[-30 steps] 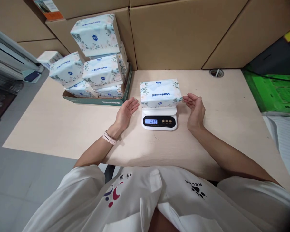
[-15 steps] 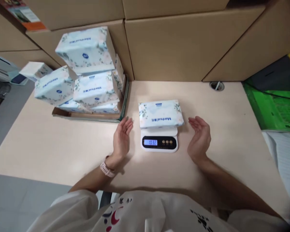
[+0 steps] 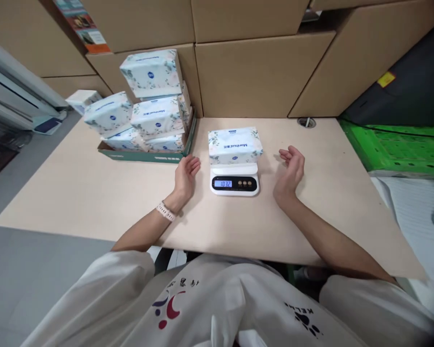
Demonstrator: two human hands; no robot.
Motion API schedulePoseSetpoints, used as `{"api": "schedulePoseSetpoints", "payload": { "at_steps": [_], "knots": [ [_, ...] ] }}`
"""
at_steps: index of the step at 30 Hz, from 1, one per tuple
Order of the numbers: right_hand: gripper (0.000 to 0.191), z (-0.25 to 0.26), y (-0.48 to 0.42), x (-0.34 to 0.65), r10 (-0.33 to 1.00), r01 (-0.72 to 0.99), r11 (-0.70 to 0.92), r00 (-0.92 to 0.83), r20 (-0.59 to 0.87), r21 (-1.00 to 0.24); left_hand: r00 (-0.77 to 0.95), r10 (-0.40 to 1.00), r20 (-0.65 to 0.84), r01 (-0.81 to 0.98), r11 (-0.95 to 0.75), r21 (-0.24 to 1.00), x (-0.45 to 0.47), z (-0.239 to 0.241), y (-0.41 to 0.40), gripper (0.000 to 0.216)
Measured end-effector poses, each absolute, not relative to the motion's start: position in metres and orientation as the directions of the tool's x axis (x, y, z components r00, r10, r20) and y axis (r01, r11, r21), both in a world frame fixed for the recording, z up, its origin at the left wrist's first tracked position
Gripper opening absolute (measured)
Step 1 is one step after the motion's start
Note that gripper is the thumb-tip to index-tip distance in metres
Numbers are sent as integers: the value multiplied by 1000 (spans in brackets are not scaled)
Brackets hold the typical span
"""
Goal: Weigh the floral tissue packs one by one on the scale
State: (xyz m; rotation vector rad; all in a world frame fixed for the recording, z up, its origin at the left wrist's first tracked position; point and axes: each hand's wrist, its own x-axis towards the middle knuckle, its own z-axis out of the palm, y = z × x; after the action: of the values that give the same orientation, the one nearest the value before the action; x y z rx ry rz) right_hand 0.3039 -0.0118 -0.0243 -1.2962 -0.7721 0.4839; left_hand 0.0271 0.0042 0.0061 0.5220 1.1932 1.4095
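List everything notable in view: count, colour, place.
Table: one, pale, centre
Scale: one, white, on table
Tissue pack: one, white floral, on scale
Tray: one, green, table's left
Piled tissue packs: at least six, white, in tray
Cardboard boxes: several, brown, behind table
Crate: one, bright green, right
Unclear object: one, black, by crate
Wristband: one, pale, left wrist
Shirt: one, white, bottom
Left hand: one, bare, beside scale
Right hand: one, bare, beside scale

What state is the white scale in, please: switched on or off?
The white scale is on: its display glows blue and shows digits, while a floral pack rests on it.
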Motion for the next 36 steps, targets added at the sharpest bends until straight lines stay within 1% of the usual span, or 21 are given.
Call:
{"api": "schedulePoseSetpoints", "payload": {
  "at_steps": [2, 4, 8, 13, 19, 25, 36],
  "knots": [
    [54, -24, -9, 302, 703, 77, 271, 666, 252, -959, -242, 920, -308, -477, 164, 864, 27, 11, 3, 29],
    [55, -25, -6, 302, 699, 48, 277, 675, 235, -960, -237, 923, -302, -483, 158, 861, 27, 14, 1, 31],
    [55, -28, -1, 304, 705, 9, 241, 686, 181, -971, -232, 919, -320, -496, 171, 851, 26, 12, 3, 34],
    [52, -28, -4, 304, 722, 33, 235, 663, 198, -971, -214, 927, -309, -506, 166, 847, 22, 7, 6, 35],
    [50, -24, -9, 304, 735, -14, 152, 670, 104, -988, -216, 919, -329, -509, 182, 842, 23, 9, 0, 32],
    [55, -32, -5, 306, 774, 0, 187, 615, 147, -982, -216, 924, -314, -494, 174, 852, 23, 7, 1, 36],
    [56, -31, -2, 302, 828, -29, 171, 547, 128, -985, -189, 936, -295, -441, 188, 878, 22, 9, 2, 47]
  ]
}}
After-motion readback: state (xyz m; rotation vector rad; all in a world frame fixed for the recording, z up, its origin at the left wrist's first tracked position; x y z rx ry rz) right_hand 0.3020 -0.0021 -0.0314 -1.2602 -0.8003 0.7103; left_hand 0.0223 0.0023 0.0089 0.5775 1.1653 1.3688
